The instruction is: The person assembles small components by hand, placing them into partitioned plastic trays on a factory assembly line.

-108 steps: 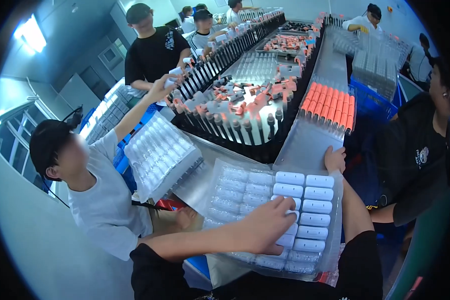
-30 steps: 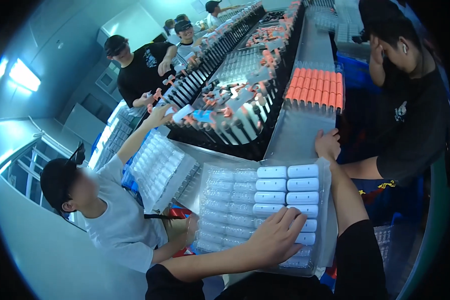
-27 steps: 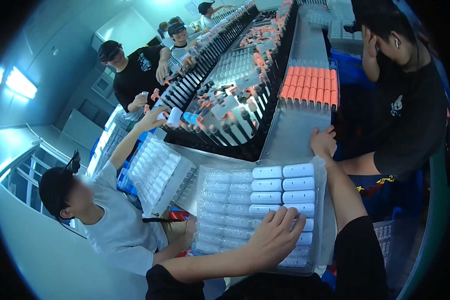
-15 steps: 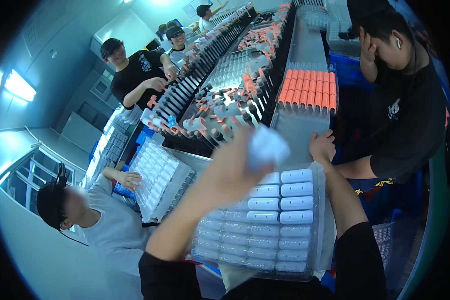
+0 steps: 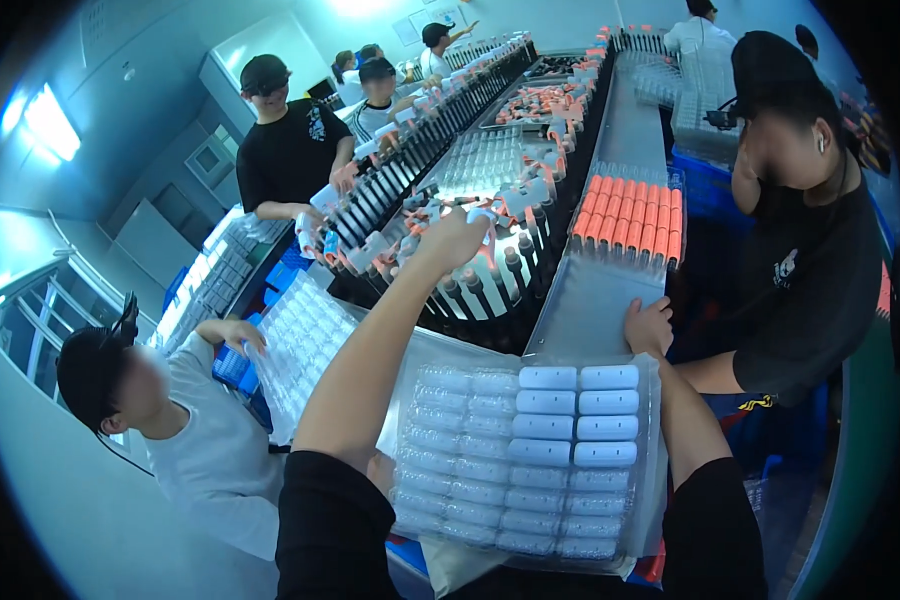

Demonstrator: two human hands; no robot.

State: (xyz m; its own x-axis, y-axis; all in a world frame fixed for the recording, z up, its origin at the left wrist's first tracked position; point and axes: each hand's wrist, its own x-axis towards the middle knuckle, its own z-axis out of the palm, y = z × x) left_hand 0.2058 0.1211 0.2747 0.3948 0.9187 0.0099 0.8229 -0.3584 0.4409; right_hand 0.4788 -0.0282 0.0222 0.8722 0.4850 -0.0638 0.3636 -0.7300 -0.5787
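Note:
My left hand (image 5: 454,242) reaches out over the near end of the black rack. Its fingers close round a white plastic piece (image 5: 481,216), mostly hidden by them. Below my arms lies a clear blister tray (image 5: 450,440). White rounded cases (image 5: 575,415) stand out brightly in its upper right pockets, while the other pockets look clouded by plastic. My right forearm runs along the tray's right side. Beyond the tray, my right hand (image 5: 650,326) rests on the metal ledge (image 5: 592,300), fingers slightly bent and nothing visible in them.
Orange tubes fill another clear tray (image 5: 628,222) further up the ledge. Orange and white parts lie inside the rack of black posts (image 5: 482,290). At left, a person in white touches a stack of clear trays (image 5: 305,345). A person in black (image 5: 800,240) leans in at right.
My left hand has moved away and left, from above the tray to the rack, with the white piece. The view has shifted, and the person in black at right has lifted their head.

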